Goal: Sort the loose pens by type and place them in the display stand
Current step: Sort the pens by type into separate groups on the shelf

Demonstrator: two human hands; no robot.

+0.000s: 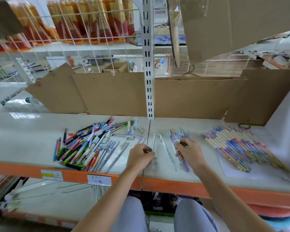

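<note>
A long white shelf (32, 144) is seen under both hands. Brown cardboard sheets (114, 94) are stood up behind the hands, at the back of the shelf.

A big mixed pile of pens (84, 146) is left unsorted to the left of the left hand (140, 158). Many kinds and colours are jumbled there, so most of the work is still to be done. Far to the right of the right hand (188, 152), a neat row of pastel pens (241, 148) is laid side by side on a white sheet. That kind looks finished.

Under and just beside the right hand, a small bunch of blue and purple pens (179, 148) is gathered. The fingers are curled on this bunch, and a white cap seems to be pinched, though it is blurred.

A thin clear pen (153, 141) is held in the curled fingers of the left hand, with its tip pointed away.

No display stand is seen, so nothing can be said to be placed in it yet.
</note>
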